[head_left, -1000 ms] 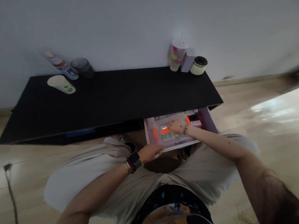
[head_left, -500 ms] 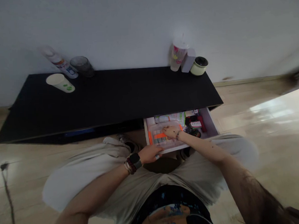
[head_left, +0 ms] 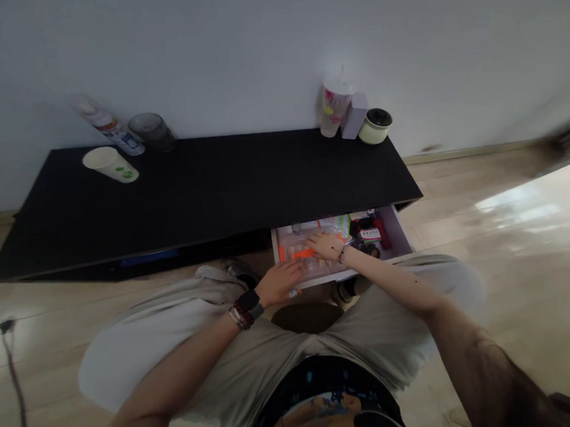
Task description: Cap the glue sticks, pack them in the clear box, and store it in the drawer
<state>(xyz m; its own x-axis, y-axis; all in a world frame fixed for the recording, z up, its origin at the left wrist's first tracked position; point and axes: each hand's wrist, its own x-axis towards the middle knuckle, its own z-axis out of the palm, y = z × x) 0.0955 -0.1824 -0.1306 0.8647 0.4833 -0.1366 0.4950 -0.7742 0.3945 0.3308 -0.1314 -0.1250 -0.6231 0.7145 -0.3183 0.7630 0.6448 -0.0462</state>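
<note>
A clear plastic box (head_left: 315,268) with orange clips lies in the front left of the pulled-out drawer (head_left: 402,235). My right hand (head_left: 324,244) rests on top of this box, its fingers lying over the lid. Over the drawer's front left edge reaches my left hand (head_left: 279,282), fingers stretched towards the box's near left side; its fingertips seem to touch the box, though contact is hard to make out. A white and green packet (head_left: 341,223) lies behind the box. To the right are a small white box (head_left: 370,235) and dark and red items, partly hidden by my right wrist.
The black cabinet (head_left: 234,178) stands against the wall. On it are a paper cup (head_left: 111,165), a spray can (head_left: 113,130), a dark glass (head_left: 153,131), a flowered tumbler (head_left: 333,111), a light box (head_left: 355,116) and a lidded jar (head_left: 375,127). A cable (head_left: 15,378) lies at left.
My left hand has shifted from the drawer's front edge up towards the box, its fingers now straighter. My right hand remains on the box. The view has shifted slightly.
</note>
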